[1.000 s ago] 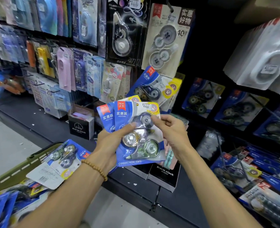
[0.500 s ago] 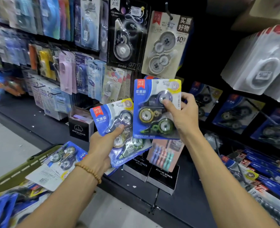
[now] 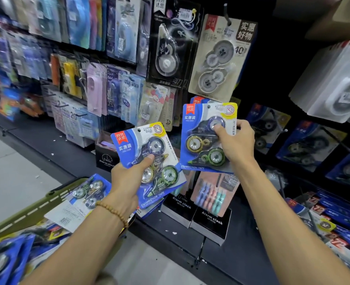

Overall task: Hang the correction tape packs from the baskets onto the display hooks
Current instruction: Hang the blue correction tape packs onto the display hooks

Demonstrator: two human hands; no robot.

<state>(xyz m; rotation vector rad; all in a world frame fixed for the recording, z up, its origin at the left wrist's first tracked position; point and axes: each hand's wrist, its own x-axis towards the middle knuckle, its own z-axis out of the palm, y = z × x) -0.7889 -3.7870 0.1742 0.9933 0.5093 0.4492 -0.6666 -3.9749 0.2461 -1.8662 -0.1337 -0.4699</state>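
Observation:
My right hand (image 3: 234,144) pinches a blue correction tape pack (image 3: 200,132) and holds it upright against identical packs (image 3: 196,100) hanging on a display hook. My left hand (image 3: 126,182) grips another blue pack (image 3: 143,145), tilted, with at least one more behind it; my thumb lies across its blister. A green basket (image 3: 36,204) at lower left holds several more packs (image 3: 87,191), one showing its white back.
Carded stationery hangs densely on the pegboard wall, including a beige tape card (image 3: 221,56) above my right hand. Black alarm clock boxes (image 3: 210,221) stand on the dark shelf below. More blue packs (image 3: 305,145) hang to the right. Grey floor lies at left.
My right hand has taken one pack off the stack in my left hand and lifted it up and right to the hanging packs. My left hand has sunk slightly with the others.

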